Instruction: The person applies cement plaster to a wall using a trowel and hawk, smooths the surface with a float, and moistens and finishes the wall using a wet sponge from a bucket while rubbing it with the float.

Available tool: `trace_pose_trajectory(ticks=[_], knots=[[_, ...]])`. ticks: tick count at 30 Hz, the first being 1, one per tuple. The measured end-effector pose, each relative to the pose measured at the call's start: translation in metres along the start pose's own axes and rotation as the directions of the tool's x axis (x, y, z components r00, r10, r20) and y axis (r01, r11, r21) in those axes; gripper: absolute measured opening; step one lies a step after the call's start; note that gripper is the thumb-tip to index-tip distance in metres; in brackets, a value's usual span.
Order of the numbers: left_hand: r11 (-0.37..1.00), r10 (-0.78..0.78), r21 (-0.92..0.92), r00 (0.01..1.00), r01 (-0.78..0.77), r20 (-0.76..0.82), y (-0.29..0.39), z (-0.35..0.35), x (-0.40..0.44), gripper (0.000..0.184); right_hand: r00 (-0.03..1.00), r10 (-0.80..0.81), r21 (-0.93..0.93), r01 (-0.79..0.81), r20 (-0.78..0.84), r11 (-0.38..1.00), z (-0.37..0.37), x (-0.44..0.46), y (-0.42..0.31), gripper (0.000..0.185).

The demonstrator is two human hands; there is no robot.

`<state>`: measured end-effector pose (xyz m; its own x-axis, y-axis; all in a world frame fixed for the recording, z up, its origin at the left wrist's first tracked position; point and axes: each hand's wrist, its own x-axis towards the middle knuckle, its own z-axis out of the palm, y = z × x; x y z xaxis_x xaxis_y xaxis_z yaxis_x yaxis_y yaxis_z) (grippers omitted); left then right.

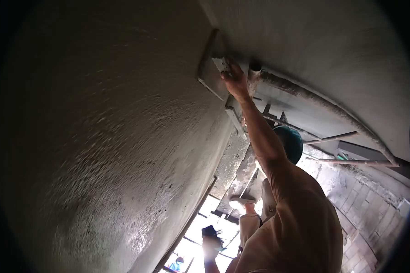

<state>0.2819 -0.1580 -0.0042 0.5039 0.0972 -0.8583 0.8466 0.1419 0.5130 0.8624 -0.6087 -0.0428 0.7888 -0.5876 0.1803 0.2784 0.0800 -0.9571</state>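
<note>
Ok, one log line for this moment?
right hand: grips float at wall | left hand: dark object, grip unclear | bucket: partly hidden

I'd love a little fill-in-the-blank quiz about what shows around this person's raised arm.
1. The right hand grips the flat tool by its ____.
2. The rough wall fills the ____ side of the picture.
3. The bucket shows just to the ____ of the bare forearm.

Missing words: handle; left; right.
</note>
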Motion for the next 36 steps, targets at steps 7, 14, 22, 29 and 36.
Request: trace_pose_trajectory(ticks=[7,14,22,29,36], knots=[[0.882,-0.037,-0.468,0.998,0.055,0.048,0.031,-0.013,0.023,0.054,0.977,-0.111,-0.214,0.149,0.181,0.965,0.057,0.048,-0.251,0.043],[0.946,-0.059,-0.317,0.997,0.069,0.04,0.097,0.007,0.012,0.053,0.837,-0.428,-0.45,0.546,0.341,0.707,0.098,-0.096,-0.34,0.021],[0.982,-0.077,-0.166,0.995,0.087,0.066,0.047,-0.021,-0.004,0.061,0.992,0.007,-0.387,0.042,0.123,0.921,0.032,-0.155,0.009,0.052],[0.901,-0.235,-0.359,0.97,0.242,0.064,0.005,-0.007,-0.042,0.062,0.982,-0.131,-0.25,0.162,0.135,0.955,-0.004,-0.005,-0.04,0.033],[0.935,-0.078,-0.336,0.991,0.112,0.11,0.06,0.011,-0.025,0.046,0.926,-0.345,-0.27,0.375,0.152,0.887,0.082,-0.029,-0.28,0.019]])
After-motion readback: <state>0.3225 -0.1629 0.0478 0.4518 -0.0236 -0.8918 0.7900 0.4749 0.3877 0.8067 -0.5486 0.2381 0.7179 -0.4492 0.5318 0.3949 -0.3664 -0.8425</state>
